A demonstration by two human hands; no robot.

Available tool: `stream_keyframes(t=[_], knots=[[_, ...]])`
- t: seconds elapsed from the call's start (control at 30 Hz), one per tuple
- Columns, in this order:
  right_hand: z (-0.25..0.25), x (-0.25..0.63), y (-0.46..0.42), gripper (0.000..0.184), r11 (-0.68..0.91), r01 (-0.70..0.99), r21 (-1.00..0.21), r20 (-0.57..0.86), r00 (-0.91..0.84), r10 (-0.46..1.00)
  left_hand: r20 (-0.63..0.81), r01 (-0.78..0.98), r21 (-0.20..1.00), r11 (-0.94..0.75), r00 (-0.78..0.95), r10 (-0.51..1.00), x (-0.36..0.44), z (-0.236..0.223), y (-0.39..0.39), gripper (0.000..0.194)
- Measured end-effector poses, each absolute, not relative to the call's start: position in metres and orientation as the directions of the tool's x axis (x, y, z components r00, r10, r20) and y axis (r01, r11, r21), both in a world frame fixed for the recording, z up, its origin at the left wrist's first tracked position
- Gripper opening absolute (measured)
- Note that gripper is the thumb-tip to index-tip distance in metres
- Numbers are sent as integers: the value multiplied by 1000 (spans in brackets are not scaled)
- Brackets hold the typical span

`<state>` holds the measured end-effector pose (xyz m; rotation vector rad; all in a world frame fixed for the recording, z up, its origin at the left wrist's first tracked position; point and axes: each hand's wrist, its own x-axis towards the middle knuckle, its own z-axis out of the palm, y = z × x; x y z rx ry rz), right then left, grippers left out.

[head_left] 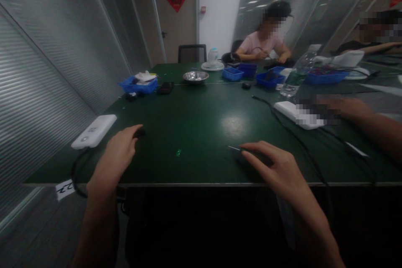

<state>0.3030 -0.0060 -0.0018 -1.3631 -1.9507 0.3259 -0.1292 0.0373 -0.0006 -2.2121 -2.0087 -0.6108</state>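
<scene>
My right hand (278, 165) is over the near part of the green table, thumb and forefinger pinching a thin metal needle-like piece (233, 148). Its slim bright tip points left; the rest is hidden by my fingers. On the other side, my left hand (117, 150) rests low at the table, thumb and forefinger apart. A dark patch lies under its fingertips, and I cannot tell whether it is shadow or an object. Between my hands a small shiny green piece (179, 153) lies flat on the tabletop (194, 121), touched by neither hand.
White power banks (94, 132) with black cables lie left and right. Farther back are a blue tray (138, 86), a dark phone (165, 88), a metal bowl (195, 77), more blue trays and a plastic bottle (300, 73). A co-worker's hand (348, 108) reaches in from the right.
</scene>
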Motion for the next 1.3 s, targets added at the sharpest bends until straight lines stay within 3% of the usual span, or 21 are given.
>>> stream_keyframes(t=[0.13,0.27,0.43,0.53,0.7,0.77,0.87,1.03,1.17,1.3], knots=[[-2,303,-6,29,402,708,-581,406,-176,897,421,968,125,-216,146,895,-94,5,26,35],[-2,303,-6,29,399,705,-586,397,-179,900,337,888,203,-412,332,881,-46,9,13,29],[0,303,-8,30,410,711,-572,411,-184,893,324,833,267,-484,396,859,-36,8,10,22],[-1,303,-8,30,413,710,-570,421,-179,889,292,833,337,-438,350,890,-55,15,13,18],[-3,304,-7,30,409,701,-584,405,-184,895,374,919,388,-70,-87,924,-106,31,23,23],[-4,304,-7,29,404,701,-587,398,-185,899,374,912,410,-27,-141,917,-121,31,30,22],[-5,304,-6,29,400,709,-581,394,-185,900,369,900,434,-31,-146,918,-128,26,36,25],[-3,303,-7,30,398,715,-575,391,-187,901,424,940,332,-76,-77,903,-129,24,39,27],[5,304,-7,31,420,716,-558,385,-225,895,330,959,251,-131,43,943,-140,30,51,28],[11,321,9,32,461,753,-470,379,-300,875,195,946,245,-214,169,966,-153,32,73,33]])
